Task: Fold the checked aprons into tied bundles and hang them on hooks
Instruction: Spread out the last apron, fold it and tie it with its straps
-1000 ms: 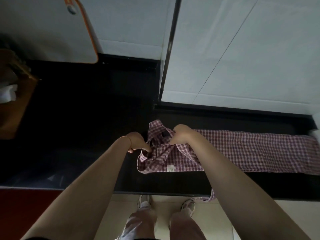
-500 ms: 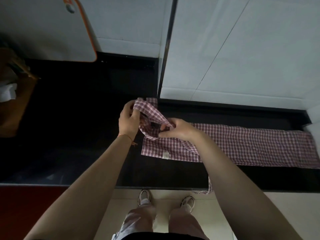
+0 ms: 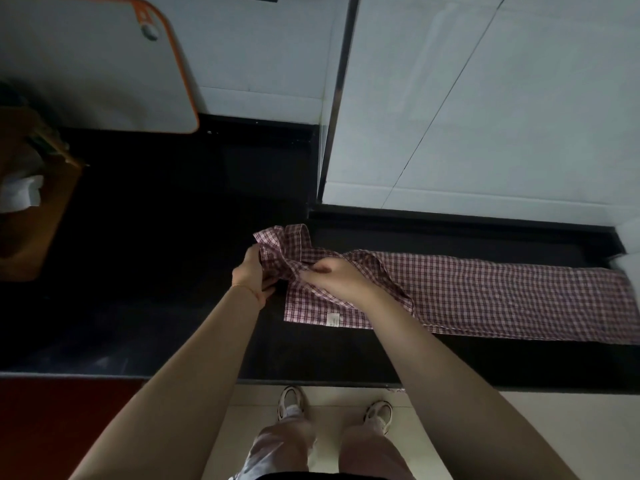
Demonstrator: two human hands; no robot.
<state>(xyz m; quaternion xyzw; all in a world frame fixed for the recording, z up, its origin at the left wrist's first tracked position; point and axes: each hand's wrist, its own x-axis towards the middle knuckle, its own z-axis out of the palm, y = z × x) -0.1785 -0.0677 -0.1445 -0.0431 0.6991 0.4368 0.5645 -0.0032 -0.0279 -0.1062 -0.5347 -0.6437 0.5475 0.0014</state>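
Down by my feet I can see my 2 shoes (image 3: pixel 379 412) on the pale floor, and just past them is the front edge of the dark tabletop (image 3: pixel 311 355).

On that tabletop lies the checked apron (image 3: pixel 502 292). It is folded into 1 long strip that runs far off to my right. A small white label (image 3: pixel 333 319) shows on its near edge.

My right hand (image 3: pixel 341 278) sits on the left end of the strip, with its fingers (image 3: pixel 320 269) curled and pinching the cloth. My left hand (image 3: pixel 251 277) is just beside it, and its fingers hold the loose checked end that sticks up a little past both hands.

I think I am starting to fold or roll this end toward the long part. To do it well, I should keep my right hand pressing down so the strip does not slide. My left hand should bring the loose end over flat, with the edges lined up. If I pull too hard, the tidy strip may bunch up.

Farther back, an orange-edged board (image 3: pixel 104 64) leans on the white wall (image 3: pixel 485 116). I cannot see any hooks.
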